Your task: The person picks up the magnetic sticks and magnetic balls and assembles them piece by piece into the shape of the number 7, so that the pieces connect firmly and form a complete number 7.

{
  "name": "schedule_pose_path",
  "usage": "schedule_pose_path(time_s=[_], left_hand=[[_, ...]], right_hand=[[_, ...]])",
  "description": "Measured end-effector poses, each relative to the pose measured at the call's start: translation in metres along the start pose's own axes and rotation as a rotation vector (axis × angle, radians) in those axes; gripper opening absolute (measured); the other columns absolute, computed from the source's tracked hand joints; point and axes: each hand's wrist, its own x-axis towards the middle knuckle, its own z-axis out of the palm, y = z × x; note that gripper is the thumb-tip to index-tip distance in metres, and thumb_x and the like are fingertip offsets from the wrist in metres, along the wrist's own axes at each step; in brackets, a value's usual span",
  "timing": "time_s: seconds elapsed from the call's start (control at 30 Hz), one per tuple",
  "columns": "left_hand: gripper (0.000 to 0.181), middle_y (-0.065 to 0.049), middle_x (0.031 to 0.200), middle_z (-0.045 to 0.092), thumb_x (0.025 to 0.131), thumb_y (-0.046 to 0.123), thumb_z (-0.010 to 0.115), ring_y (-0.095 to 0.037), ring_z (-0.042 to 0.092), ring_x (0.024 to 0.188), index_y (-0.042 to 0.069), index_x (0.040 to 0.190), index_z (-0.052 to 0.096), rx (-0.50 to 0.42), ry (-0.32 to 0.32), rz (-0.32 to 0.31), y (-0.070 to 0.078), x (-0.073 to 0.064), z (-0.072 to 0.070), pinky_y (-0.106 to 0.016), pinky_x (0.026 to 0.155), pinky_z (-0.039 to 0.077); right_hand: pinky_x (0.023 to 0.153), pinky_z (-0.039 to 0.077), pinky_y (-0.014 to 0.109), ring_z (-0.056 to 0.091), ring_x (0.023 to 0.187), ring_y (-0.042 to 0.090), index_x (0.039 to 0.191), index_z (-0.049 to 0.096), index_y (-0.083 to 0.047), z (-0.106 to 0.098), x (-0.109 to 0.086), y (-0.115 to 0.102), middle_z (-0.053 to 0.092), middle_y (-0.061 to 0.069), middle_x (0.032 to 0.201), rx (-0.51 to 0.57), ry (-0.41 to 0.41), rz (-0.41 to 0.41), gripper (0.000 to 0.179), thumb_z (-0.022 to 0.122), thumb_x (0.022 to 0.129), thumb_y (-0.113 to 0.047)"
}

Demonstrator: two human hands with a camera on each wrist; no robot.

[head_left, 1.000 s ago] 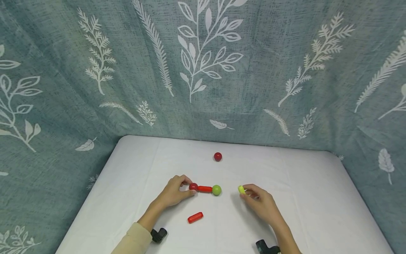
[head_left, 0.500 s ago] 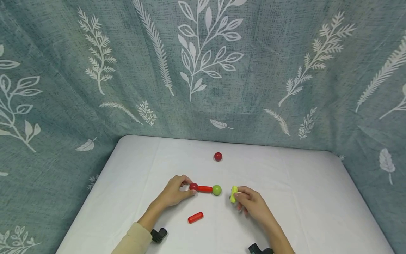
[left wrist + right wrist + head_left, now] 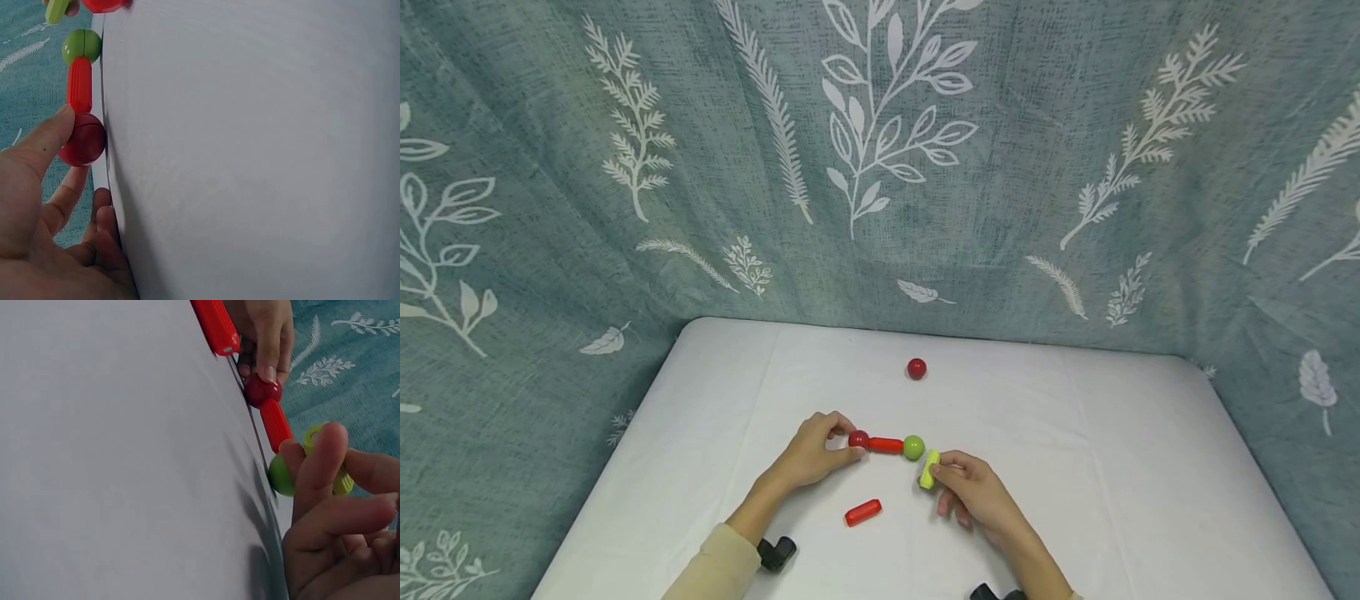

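Observation:
On the white table lies a joined row: a dark red ball (image 3: 859,439), a red rod (image 3: 886,446) and a green ball (image 3: 913,447). My left hand (image 3: 814,451) pinches the dark red ball between thumb and fingers, as the left wrist view also shows on that ball (image 3: 83,140). In my right hand (image 3: 982,492) a yellow-green rod (image 3: 929,469) is pinched between thumb and fingers, tilted, close to the right of the green ball. Whether rod and ball touch, I cannot tell. The right wrist view has the fingers partly hiding the green ball (image 3: 282,475).
A second red rod (image 3: 862,512) lies nearer me, between the two forearms. Farther back on the white table (image 3: 775,367) sits another dark red ball (image 3: 917,368). A patterned blue-green cloth (image 3: 880,275) hangs behind the table.
My right hand has moved left with the yellow-green rod, from well apart to close beside the green ball, and has turned the rod more upright in view. The left hand has stayed put.

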Motion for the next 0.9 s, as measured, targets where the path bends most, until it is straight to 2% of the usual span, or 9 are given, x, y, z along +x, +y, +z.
schedule_pose_path(time_s=[0.23, 0.3, 0.53, 0.9], left_hand=[[0.032, 0.0, 0.107, 0.057, 0.085, 0.039, 0.08, -0.02, 0.052, 0.103, 0.021, 0.107, 0.066, 0.006, -0.001, -0.004, -0.001, 0.0, 0.001, -0.042, 0.086, 0.047], [0.032, 0.001, 0.107, 0.057, 0.085, 0.04, 0.08, -0.02, 0.052, 0.103, 0.022, 0.107, 0.066, 0.012, 0.0, -0.01, -0.001, 0.0, 0.001, -0.041, 0.086, 0.047], [0.033, 0.0, 0.108, 0.057, 0.085, 0.04, 0.08, -0.02, 0.052, 0.104, 0.021, 0.108, 0.066, 0.015, 0.0, -0.016, -0.001, 0.001, 0.001, -0.042, 0.086, 0.047], [0.032, 0.001, 0.108, 0.057, 0.086, 0.04, 0.08, -0.02, 0.052, 0.104, 0.022, 0.108, 0.066, 0.013, 0.002, -0.025, 0.002, -0.001, 0.0, -0.042, 0.086, 0.047]], right_hand=[[0.034, 0.03, 0.016, 0.041, 0.036, 0.003, 0.12, 0.055, 0.009, 0.012, 0.003, 0.003, 0.06, 0.008, 0.058, 0.073, -0.053, 0.04, 0.038, 0.066, 0.098, -0.02], [0.034, 0.031, 0.016, 0.045, 0.037, 0.003, 0.121, 0.054, 0.011, 0.015, 0.004, 0.003, 0.062, 0.01, 0.062, 0.093, -0.075, 0.044, 0.039, 0.065, 0.098, -0.019], [0.036, 0.037, 0.014, 0.061, 0.048, 0.008, 0.121, 0.051, 0.014, 0.027, 0.007, 0.005, 0.069, 0.02, 0.094, 0.134, -0.114, 0.044, 0.04, 0.064, 0.099, -0.017], [0.036, 0.039, 0.016, 0.062, 0.049, 0.01, 0.113, 0.055, 0.013, 0.035, 0.012, 0.007, 0.069, 0.017, 0.095, 0.142, -0.093, 0.056, 0.036, 0.064, 0.099, -0.019]])
